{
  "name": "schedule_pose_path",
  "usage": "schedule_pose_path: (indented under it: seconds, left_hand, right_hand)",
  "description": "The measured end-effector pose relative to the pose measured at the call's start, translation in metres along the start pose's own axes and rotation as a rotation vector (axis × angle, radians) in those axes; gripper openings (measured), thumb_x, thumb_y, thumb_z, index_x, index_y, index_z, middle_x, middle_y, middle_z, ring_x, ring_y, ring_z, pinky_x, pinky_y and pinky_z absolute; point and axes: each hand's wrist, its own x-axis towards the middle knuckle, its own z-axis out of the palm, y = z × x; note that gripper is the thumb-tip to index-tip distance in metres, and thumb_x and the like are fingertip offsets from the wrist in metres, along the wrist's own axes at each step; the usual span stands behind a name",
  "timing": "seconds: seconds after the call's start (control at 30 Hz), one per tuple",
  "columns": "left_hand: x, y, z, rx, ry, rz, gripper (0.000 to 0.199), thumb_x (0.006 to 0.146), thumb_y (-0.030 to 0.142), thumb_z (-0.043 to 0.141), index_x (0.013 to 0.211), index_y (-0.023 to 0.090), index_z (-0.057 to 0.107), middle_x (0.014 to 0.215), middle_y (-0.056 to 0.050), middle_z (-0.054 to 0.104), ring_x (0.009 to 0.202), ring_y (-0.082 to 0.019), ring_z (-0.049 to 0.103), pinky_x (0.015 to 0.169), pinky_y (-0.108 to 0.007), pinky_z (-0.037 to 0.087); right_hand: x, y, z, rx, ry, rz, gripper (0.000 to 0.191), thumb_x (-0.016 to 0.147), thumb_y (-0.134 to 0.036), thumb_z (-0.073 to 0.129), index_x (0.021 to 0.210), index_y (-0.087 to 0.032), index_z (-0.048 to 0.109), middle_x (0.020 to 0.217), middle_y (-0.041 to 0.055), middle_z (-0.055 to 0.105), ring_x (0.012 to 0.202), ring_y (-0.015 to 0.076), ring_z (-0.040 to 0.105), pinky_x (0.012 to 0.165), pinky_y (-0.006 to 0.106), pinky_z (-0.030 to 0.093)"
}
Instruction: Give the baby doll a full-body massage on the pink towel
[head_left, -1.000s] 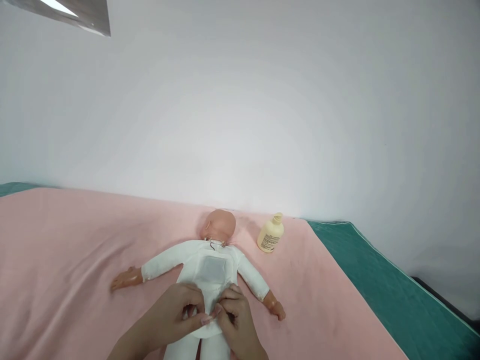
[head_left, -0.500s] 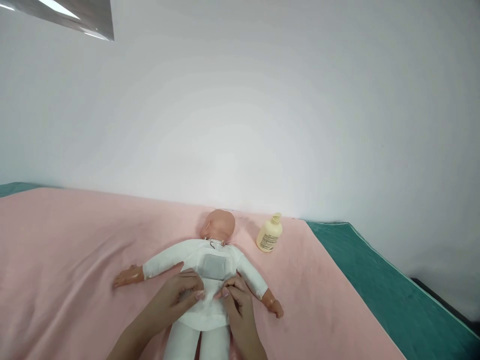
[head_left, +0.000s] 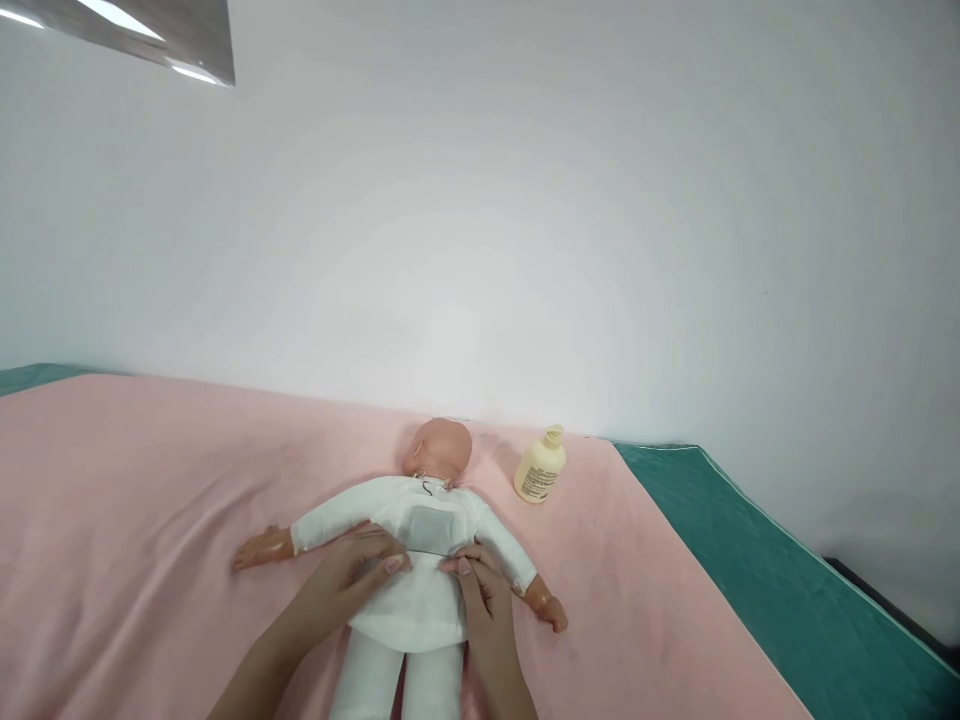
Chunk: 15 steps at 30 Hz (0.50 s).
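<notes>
A doll with a white cloth body (head_left: pixel 409 610) lies face down, its bald head toward the wall and its arms spread. A grey rectangular panel (head_left: pixel 430 530) shows on its upper back. Just below the panel's left side, my left hand (head_left: pixel 360 580) rests on the doll's back, its fingers curled on the white cloth with the thumb near them. Opposite it, my right hand (head_left: pixel 484 590) pinches at the cloth on the right side of the back. Whatever lies between the fingertips is too small to make out.
A pale yellow bottle (head_left: pixel 540 468) stands right of the doll's head. Pink cloth (head_left: pixel 622 600) lies under both, over a green cover (head_left: pixel 757 560) that shows at the right. A white wall (head_left: pixel 465 200) rises behind. Something shiny hangs at the top left.
Both hands have moved slightly up the doll's back, toward the grey panel. The doll's white cloth looks smoother below them, and its hem sits a little higher.
</notes>
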Motion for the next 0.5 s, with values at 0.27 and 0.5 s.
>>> schedule_pose_path:
  seconds: [0.27, 0.5]
  left_hand:
    - [0.003, -0.0013, 0.0039, 0.003, 0.007, -0.027, 0.039, 0.09, 0.046, 0.045, 0.076, 0.019, 0.069, 0.078, -0.003, 0.069, 0.075, -0.019, 0.059, 0.081, -0.031, 0.046]
    - [0.003, -0.0003, 0.0003, -0.023, 0.002, 0.017, 0.035, 0.093, 0.043, 0.043, 0.091, 0.02, 0.07, 0.094, -0.006, 0.07, 0.095, -0.023, 0.059, 0.087, -0.035, 0.045]
  right_hand:
    - [0.0001, 0.0036, 0.0011, -0.05, -0.035, 0.016, 0.035, 0.095, -0.036, 0.044, 0.075, -0.022, 0.07, 0.089, 0.0051, 0.063, 0.092, 0.0219, 0.059, 0.088, 0.036, 0.042]
    - [0.0024, 0.0023, 0.0007, -0.047, 0.039, 0.0, 0.036, 0.097, -0.038, 0.043, 0.081, -0.02, 0.07, 0.092, 0.0069, 0.065, 0.093, 0.0224, 0.059, 0.086, 0.035, 0.044]
